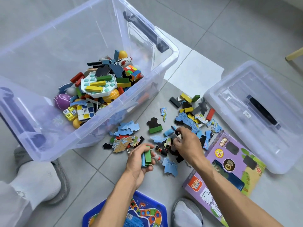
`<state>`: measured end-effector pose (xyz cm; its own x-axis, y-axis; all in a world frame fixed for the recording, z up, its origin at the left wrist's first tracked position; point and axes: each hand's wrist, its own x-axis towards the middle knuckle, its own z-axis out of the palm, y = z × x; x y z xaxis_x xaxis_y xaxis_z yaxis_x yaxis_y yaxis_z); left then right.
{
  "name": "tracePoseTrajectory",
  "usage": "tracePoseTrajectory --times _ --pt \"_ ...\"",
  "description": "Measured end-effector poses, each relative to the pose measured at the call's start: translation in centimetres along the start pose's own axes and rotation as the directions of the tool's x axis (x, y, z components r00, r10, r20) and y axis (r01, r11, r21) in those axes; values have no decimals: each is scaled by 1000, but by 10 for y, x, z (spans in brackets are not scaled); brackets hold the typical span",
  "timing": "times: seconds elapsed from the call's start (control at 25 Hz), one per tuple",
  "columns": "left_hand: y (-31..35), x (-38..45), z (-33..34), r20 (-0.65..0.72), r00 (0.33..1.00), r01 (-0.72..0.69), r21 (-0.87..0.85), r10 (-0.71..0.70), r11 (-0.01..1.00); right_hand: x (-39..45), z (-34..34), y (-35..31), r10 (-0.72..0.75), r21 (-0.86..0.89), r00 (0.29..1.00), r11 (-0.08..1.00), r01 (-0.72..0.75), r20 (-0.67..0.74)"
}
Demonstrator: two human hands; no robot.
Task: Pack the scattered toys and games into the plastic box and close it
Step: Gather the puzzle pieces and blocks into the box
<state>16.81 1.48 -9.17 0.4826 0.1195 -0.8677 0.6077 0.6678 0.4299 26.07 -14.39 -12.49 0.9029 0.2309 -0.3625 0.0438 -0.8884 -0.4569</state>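
Observation:
A large clear plastic box (165,63) stands open on the tiled floor, partly filled with wooden blocks, balls, puzzle cubes and a white pop toy (98,85). Its clear lid (255,115) with a black handle lies to the right. Between them lie scattered map puzzle pieces (127,128) and coloured blocks (188,102). My left hand (139,159) is shut on a bundle of green and blue blocks just above the floor. My right hand (186,141) pinches several small puzzle pieces over the pile.
A purple game box (229,171) lies flat at the right, under my right forearm. A blue game board (144,210) sits at the bottom edge. My feet in white socks and grey slippers (62,177) flank the work area. A wooden furniture leg (295,55) shows far right.

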Motion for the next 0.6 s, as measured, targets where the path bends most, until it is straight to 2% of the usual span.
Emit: tracePoseTrajectory --times 0.04,0.08,0.16,0.24,0.28,0.32,0.44,0.52,0.6 --pt "4 -5 -1 20 1000 -8 -26 9 1000 -1 -5 -5 74 233 997 969 -76 16" --pt "8 -10 -2 20 1000 -14 -50 15 999 -3 -12 -12 168 477 984 860 -178 65" --pt "19 -27 -1 2 1000 -17 -110 17 994 -15 -31 -31 281 817 931 463 -344 233" --pt "31 -55 2 11 999 -39 -205 42 978 -37 -56 -57 209 904 894 80 -420 397" --pt "37 -71 3 34 997 -61 -251 72 966 -48 -68 -73 139 894 884 -34 -447 447" --pt "46 -88 6 65 991 -92 -289 115 953 -58 -82 -91 67 879 877 -84 -469 475" --pt "96 -133 11 51 952 -264 -355 301 897 -66 -124 -173 -111 879 876 -34 -476 470" --pt "142 -142 10 -39 923 -371 -361 384 855 -52 -147 -233 -140 891 885 -34 -453 445" --pt "185 -149 6 -93 902 -428 -338 422 838 -38 -164 -280 -130 901 891 44 -432 434"
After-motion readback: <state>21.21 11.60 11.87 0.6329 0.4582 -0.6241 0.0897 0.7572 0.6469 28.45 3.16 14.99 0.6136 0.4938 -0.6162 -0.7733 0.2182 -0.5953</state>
